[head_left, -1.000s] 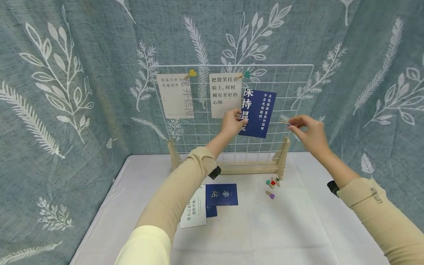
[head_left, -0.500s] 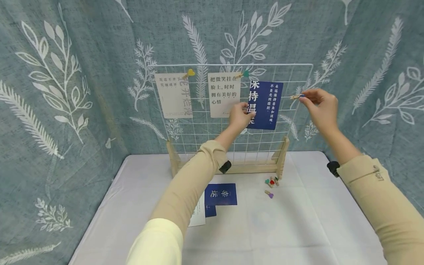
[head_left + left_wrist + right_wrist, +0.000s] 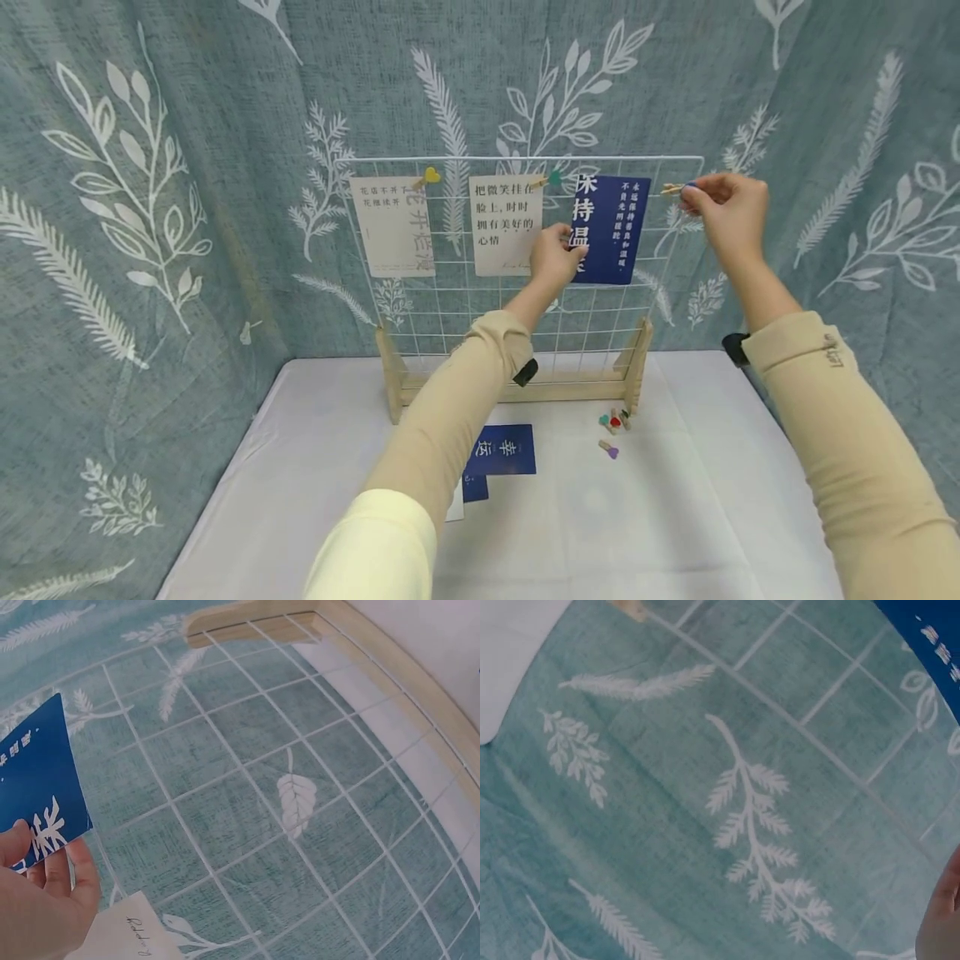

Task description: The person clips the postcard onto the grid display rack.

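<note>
Right now the left hand (image 3: 553,257) pinches the blue card (image 3: 615,229) near its lower left corner, thumb on the printed face and fingers behind, as the left wrist view shows. The card is close to upright, in front of the right part of the grid (image 3: 637,157), its top edge a little below the top bar; whether it touches the wires cannot be told. Just right of it, the right hand (image 3: 729,212) grips a blue-ended clip (image 3: 671,190) between thumb and fingers; the clip points left toward the card's upper right corner, with a gap between them. Farther left, a white card (image 3: 381,237) hangs under a yellow heart (image 3: 432,175), and a lettered card (image 3: 506,212) under a green heart (image 3: 555,178), partly behind the left hand. A wooden base (image 3: 517,392) carries the grid on the worktop (image 3: 600,533). In front of its right end lies a cluster of pegs (image 3: 615,422), with a purple peg (image 3: 609,450) near it. Loose cards (image 3: 510,450) lie together nearer the person, partly hidden by the left sleeve (image 3: 435,433). Behind hangs a leaf-patterned curtain (image 3: 225,250)
</note>
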